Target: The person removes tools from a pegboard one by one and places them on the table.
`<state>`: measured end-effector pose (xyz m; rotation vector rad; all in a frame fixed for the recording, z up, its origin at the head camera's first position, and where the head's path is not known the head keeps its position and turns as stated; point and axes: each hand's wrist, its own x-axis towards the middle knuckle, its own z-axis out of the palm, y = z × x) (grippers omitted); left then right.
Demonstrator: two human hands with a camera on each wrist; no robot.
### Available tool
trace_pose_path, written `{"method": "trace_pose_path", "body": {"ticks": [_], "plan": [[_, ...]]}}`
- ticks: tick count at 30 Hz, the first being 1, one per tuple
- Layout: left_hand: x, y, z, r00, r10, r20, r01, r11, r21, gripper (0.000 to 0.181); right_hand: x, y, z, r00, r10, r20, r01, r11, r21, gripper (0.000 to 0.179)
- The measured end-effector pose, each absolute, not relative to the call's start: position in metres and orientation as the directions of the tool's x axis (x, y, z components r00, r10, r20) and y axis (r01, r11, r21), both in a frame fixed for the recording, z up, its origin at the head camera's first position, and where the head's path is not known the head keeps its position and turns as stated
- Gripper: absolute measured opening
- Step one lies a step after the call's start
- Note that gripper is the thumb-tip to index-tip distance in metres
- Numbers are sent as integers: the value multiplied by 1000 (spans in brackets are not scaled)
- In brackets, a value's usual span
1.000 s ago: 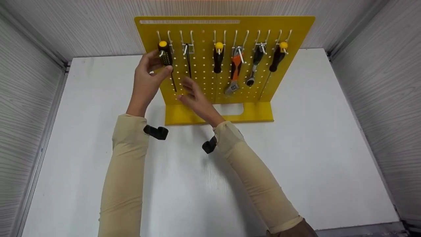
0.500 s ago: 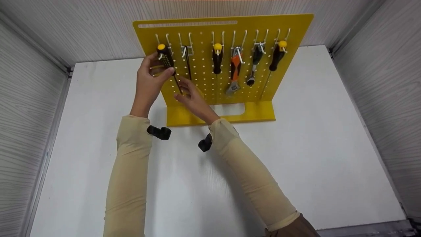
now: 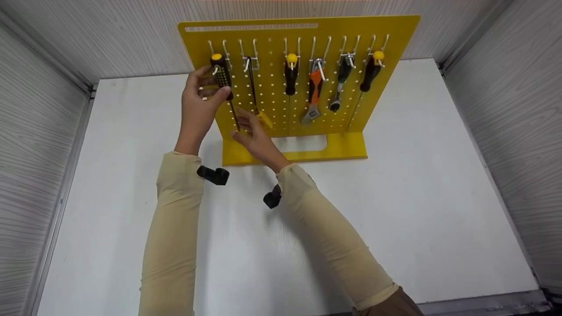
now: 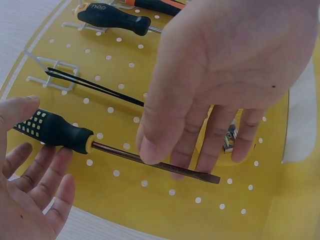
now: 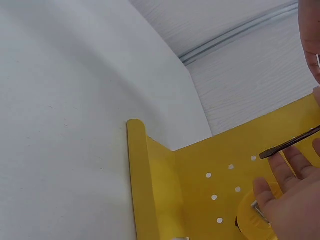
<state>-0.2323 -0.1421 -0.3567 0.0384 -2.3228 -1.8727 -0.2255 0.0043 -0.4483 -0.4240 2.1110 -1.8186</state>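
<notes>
At the pegboard's left side, a screwdriver (image 3: pixel 222 77) with a black-and-yellow handle leans from a hook, its dark flat blade (image 4: pixel 175 170) pointing down. My left hand (image 3: pixel 197 107) holds its handle between thumb and fingers. Beside the blade is my right hand (image 3: pixel 259 140), fingers fairly straight; some fingertips (image 5: pixel 280 167) seem to touch the blade near its tip, with the thumb apart from it. Behind the right hand a yellow tape measure (image 3: pixel 264 119), partly hidden, hangs by a black strap (image 3: pixel 251 83).
The yellow pegboard (image 3: pixel 272 35) stands on a white table (image 3: pixel 395 210). To the right hang a screwdriver (image 3: pixel 291 79), an orange-handled adjustable wrench (image 3: pixel 314 87), a ratchet wrench (image 3: pixel 342 79) and another screwdriver (image 3: pixel 371 74). Pale walls enclose the table.
The right hand has moved slightly left towards the screwdriver's blade, uncovering part of the tape measure. The left hand keeps its hold, and the blade has swung out a little to the right.
</notes>
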Motion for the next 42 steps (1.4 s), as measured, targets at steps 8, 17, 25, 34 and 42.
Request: {"method": "trace_pose_path", "body": {"ticks": [8, 17, 25, 34, 42], "plan": [[-234, -140, -358, -982, -141, 126, 87, 255, 963, 58, -217, 9, -457, -915, -396, -81, 24, 146, -989, 59], [-235, -139, -355, -972, -178, 155, 88, 336, 938, 53, -207, 5, -457, -924, -375, -79, 25, 146, -989, 50], [-235, -139, -348, -979, -160, 123, 66, 321, 945, 54, -199, -2, -454, -953, -298, -56, 21, 120, -993, 39], [-232, -139, -345, -980, -168, 111, 65, 258, 964, 53, -192, 0, -448, -958, -286, -15, -2, 57, -998, 33], [-226, -138, -344, -974, -178, 142, 97, 239, 966, 51, -189, 1, -444, -952, -303, -33, 20, 49, -999, 30]]}}
